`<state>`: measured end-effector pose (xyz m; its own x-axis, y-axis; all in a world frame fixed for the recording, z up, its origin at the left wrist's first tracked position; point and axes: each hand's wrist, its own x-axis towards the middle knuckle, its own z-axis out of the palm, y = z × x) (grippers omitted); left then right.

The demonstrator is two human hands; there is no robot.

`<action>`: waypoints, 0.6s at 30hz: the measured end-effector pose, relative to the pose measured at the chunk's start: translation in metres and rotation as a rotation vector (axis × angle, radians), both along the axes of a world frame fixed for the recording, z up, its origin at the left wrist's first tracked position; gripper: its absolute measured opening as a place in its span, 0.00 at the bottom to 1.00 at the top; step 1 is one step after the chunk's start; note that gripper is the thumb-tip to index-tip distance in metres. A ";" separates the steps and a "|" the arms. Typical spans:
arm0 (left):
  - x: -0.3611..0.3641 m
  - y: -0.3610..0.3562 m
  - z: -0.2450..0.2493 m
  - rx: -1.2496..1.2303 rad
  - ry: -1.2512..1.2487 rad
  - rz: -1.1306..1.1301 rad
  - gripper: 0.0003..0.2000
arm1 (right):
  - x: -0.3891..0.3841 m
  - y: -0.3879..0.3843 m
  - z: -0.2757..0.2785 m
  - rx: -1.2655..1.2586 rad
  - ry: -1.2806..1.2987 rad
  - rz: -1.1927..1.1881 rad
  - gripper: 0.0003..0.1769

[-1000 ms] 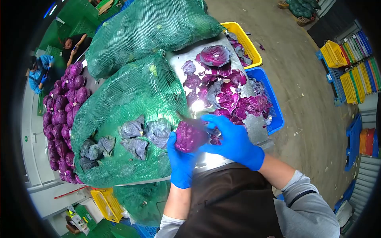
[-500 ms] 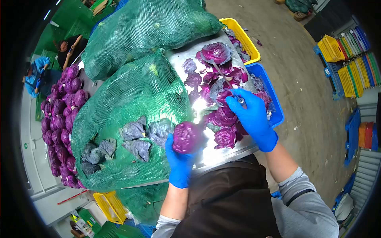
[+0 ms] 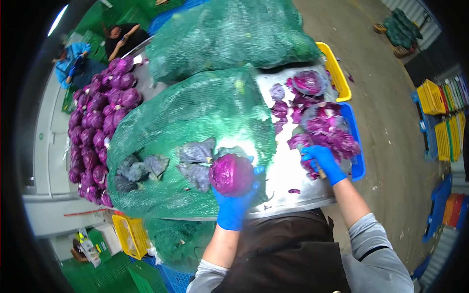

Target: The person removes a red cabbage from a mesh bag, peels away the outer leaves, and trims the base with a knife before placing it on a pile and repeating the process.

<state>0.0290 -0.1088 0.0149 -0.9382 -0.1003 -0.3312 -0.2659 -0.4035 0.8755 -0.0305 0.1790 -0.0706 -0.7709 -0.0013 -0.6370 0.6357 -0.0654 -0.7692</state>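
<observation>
My left hand (image 3: 234, 207), in a blue glove, holds up a trimmed red cabbage (image 3: 230, 175) over the green mesh sack (image 3: 195, 105). Its fingers curl around the far side of the head. A knife (image 3: 321, 173) is in my right hand (image 3: 322, 162), also gloved in blue; its handle shows below the fist and the blade is partly lost among the leaves. Beside that hand, loose purple cabbage leaves (image 3: 328, 122) are heaped along the right edge of the metal table (image 3: 281, 176). Several wilted grey-purple leaves (image 3: 197, 150) lie on the sack.
Many red cabbages (image 3: 100, 115) are piled at the table's left end, with two people behind them. A second full mesh sack (image 3: 229, 34) lies at the back. A yellow crate (image 3: 338, 73) and a blue crate (image 3: 359, 163) stand against the right edge.
The cabbage in my left hand has come over the sack, its face turned. My right hand has pushed leaves toward the blue crate, baring the metal near me. The view has shifted left.
</observation>
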 end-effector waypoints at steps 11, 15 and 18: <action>0.024 -0.116 -0.005 1.246 0.287 0.119 0.35 | -0.106 0.031 0.016 0.159 0.434 -0.518 0.14; 0.027 -0.150 -0.002 1.120 0.307 0.226 0.31 | -0.084 -0.041 0.023 0.162 0.296 -0.275 0.13; 0.017 -0.190 0.007 1.077 0.247 0.254 0.35 | -0.050 -0.068 -0.006 -0.012 0.082 -0.184 0.09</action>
